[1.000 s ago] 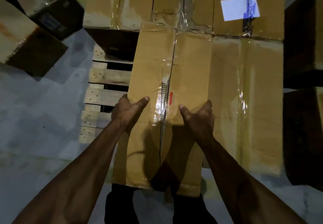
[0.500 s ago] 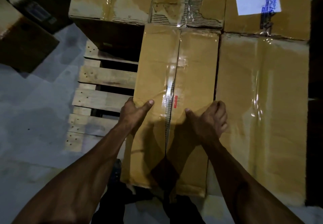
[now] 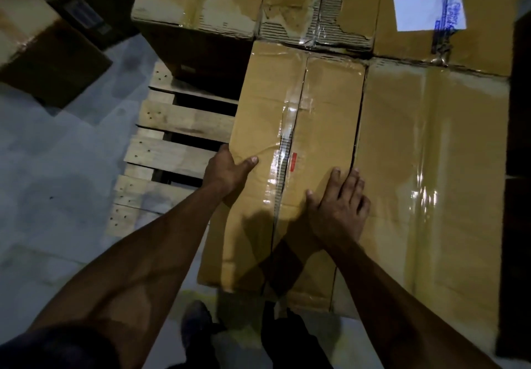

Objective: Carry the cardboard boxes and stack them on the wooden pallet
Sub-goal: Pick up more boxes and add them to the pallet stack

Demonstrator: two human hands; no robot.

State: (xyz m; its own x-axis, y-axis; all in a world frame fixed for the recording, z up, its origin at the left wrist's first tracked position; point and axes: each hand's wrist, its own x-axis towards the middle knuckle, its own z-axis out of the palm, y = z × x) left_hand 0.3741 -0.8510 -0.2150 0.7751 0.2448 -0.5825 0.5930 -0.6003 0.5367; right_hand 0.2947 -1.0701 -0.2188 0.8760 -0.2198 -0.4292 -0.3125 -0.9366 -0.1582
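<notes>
On the left the wooden pallet [image 3: 172, 150] shows bare slats. My left hand [image 3: 227, 168] grips the left edge of the narrow box [image 3: 293, 127], thumb on top, so I can steer it. The box sits on the pallet, snug against the big box [image 3: 431, 167]. My right hand [image 3: 340, 210] lies flat with straight fingers on the lid, holding nothing, to press it down.

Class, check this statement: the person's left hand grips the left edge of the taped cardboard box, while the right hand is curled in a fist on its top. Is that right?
Not quite. The head view shows the right hand lying flat with straight fingers on top of the taped cardboard box, not curled in a fist. The rest holds: the left hand grips the box's left edge.
</notes>
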